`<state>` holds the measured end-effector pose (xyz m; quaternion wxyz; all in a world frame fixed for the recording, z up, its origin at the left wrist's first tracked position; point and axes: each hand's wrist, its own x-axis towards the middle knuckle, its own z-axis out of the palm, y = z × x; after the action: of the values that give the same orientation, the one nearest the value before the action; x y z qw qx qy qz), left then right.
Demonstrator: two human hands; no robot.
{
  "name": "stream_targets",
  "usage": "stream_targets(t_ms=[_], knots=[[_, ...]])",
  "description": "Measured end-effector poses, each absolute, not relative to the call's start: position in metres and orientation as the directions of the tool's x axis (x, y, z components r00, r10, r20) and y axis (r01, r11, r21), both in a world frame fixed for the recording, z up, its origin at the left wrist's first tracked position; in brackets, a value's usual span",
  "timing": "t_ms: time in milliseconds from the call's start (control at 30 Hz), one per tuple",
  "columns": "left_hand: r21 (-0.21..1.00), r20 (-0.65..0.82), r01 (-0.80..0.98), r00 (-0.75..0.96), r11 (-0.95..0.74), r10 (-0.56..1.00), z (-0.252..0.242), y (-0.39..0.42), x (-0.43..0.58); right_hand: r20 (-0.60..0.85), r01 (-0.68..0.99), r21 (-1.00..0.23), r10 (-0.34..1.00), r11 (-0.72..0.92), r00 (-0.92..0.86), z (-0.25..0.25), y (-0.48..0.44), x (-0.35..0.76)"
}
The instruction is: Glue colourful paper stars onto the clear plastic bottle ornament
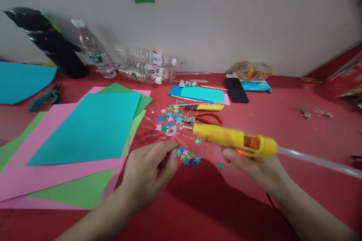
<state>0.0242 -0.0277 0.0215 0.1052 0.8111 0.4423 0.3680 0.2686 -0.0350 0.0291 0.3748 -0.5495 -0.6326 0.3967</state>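
My right hand [249,160] grips a yellow hot glue gun [220,135] with a clear glue stick running out of its back and a red light glowing on its side. Its nozzle points left, over a clear plastic piece [149,125] fanned into strips around a ring. Colourful paper stars [170,118] lie on that plastic. In a pinch, my left hand [154,165] holds a tiny green bit, seemingly a star [177,146], mostly hidden by the fingertips. More loose stars [189,157] are scattered on the red table between my hands.
Coloured paper sheets [87,128] cover the left side. Pliers with red handles [209,118] and a yellow utility knife [209,107] lie beyond the glue gun. Plastic bottles [149,71], a black spray bottle [53,45] and a phone [236,89] are near the wall.
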Motion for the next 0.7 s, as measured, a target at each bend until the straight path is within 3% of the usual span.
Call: stream_targets(t_ms=[133,267,433,567,700], knots=[[0.768,0.321,0.503,0.236,-0.397,0.917,0.022,-0.029,0.023,-0.046,0.352,-0.935,0.999,-0.041,-0.008,0.023,-0.011,0.282],[0.956,0.045,0.278,0.193,-0.098,0.980,0.020,-0.027,0.024,-0.054,0.547,-0.832,0.995,-0.093,0.087,0.011,0.013,0.295],[0.978,-0.205,0.021,0.330,0.209,0.922,0.018,-0.024,0.029,-0.108,0.796,-0.577,0.983,-0.185,0.150,-0.005,0.023,0.301],[0.947,-0.272,-0.055,0.382,0.315,0.883,0.020,-0.023,0.032,-0.146,0.926,-0.339,0.982,-0.166,0.123,-0.012,0.021,0.294],[0.931,-0.303,-0.073,0.394,0.358,0.868,0.020,-0.023,0.032,-0.122,0.979,-0.184,0.990,-0.089,0.067,-0.012,0.017,0.287]])
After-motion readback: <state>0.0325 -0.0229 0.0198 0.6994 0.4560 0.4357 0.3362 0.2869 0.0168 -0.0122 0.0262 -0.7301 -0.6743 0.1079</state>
